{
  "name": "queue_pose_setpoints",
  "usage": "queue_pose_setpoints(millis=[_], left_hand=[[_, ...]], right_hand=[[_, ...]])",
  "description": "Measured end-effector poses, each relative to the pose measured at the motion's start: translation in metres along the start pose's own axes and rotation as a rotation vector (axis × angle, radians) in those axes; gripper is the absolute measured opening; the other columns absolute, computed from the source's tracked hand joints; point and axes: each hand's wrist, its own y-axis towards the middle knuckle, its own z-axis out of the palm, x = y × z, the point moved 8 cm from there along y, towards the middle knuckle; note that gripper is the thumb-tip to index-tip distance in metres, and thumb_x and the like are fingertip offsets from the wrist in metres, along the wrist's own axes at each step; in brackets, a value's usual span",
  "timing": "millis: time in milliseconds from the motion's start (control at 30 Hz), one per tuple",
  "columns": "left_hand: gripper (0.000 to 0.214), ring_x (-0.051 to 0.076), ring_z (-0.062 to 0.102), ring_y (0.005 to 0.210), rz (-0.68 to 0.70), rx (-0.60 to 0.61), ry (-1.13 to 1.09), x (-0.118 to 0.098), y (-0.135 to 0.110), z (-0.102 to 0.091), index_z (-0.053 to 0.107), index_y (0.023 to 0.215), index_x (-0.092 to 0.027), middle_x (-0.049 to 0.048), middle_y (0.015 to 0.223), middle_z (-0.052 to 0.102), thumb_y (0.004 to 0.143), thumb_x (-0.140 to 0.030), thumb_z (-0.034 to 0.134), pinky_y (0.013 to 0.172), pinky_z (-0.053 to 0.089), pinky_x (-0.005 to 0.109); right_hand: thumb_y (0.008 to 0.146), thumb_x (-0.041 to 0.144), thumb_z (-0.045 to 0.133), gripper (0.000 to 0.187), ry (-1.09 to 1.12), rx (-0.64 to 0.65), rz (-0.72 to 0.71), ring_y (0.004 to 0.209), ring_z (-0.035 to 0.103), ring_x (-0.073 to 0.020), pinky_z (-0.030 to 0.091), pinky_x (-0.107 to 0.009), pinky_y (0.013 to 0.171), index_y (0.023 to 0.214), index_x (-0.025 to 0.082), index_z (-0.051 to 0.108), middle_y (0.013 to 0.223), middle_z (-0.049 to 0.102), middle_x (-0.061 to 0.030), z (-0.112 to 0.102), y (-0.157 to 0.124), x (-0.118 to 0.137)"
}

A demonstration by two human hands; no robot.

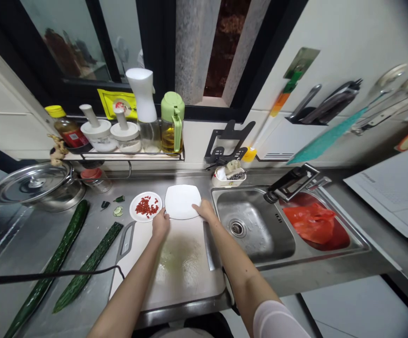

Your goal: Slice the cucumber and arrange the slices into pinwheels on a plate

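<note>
A white squarish plate [183, 202] is at the far end of the cutting board, gripped at both sides. My left hand [161, 223] is closed on its near left corner, and my right hand [206, 210] on its right edge, thumb on top. Just left of it, a round white plate [133, 206] carries chopped red pieces [147, 206]. Below my hands the wet cutting board [179, 263] has a greenish stain. A knife [211, 249] lies along the board's right side, its handle partly hidden by my right arm.
Two cucumbers, one whole [54, 263] and one cut [90, 267], lie left of the board near cucumber scraps [118, 211]. A black cable [49, 277] crosses them. The sink [260, 234] is at right, holding a red bag [313, 223]. A lidded pot [56, 192] and condiment shelf [147, 156] stand behind.
</note>
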Motion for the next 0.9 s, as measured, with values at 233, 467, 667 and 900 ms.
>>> queue_pose_setpoints(millis=[233,467,667,900], left_hand=[[0.036,0.028,0.063,0.092,0.024,0.014,0.054,-0.007,-0.001,-0.002,0.062,0.116,-0.014,0.0168,0.096,0.07,0.083,-0.016,0.047,0.08,0.042,0.033],[0.035,0.024,0.064,0.096,-0.008,0.072,0.164,-0.012,-0.004,-0.004,0.06,0.118,-0.014,0.0154,0.101,0.07,0.085,-0.016,0.047,0.082,0.042,0.029],[0.037,0.023,0.064,0.094,0.006,0.043,0.171,-0.015,-0.005,-0.008,0.059,0.12,-0.014,0.0152,0.1,0.07,0.085,-0.016,0.048,0.081,0.043,0.029],[0.04,0.023,0.065,0.08,0.052,-0.102,0.037,-0.007,-0.024,-0.036,0.062,0.118,-0.014,0.0095,0.082,0.071,0.086,-0.033,0.048,0.074,0.044,0.029]], right_hand=[[0.079,0.05,0.063,0.057,-0.017,-0.005,0.017,0.11,0.06,-0.0286,0.045,-0.029,0.083,0.116,0.006,0.061,0.116,0.064,-0.0219,-0.003,0.002,0.002],[0.074,0.048,0.07,0.058,-0.024,-0.03,0.096,0.107,0.061,-0.0271,0.047,-0.028,0.08,0.115,0.008,0.061,0.114,0.065,-0.0209,-0.008,-0.002,0.005],[0.075,0.046,0.07,0.056,-0.028,-0.081,0.095,0.105,0.061,-0.0256,0.045,-0.026,0.079,0.115,0.01,0.058,0.113,0.064,-0.0192,-0.019,-0.015,0.013],[0.086,0.054,0.052,0.055,0.046,-0.264,-0.017,0.097,0.063,-0.0238,0.041,-0.027,0.076,0.125,0.015,0.051,0.103,0.068,-0.0133,-0.038,-0.05,-0.003]])
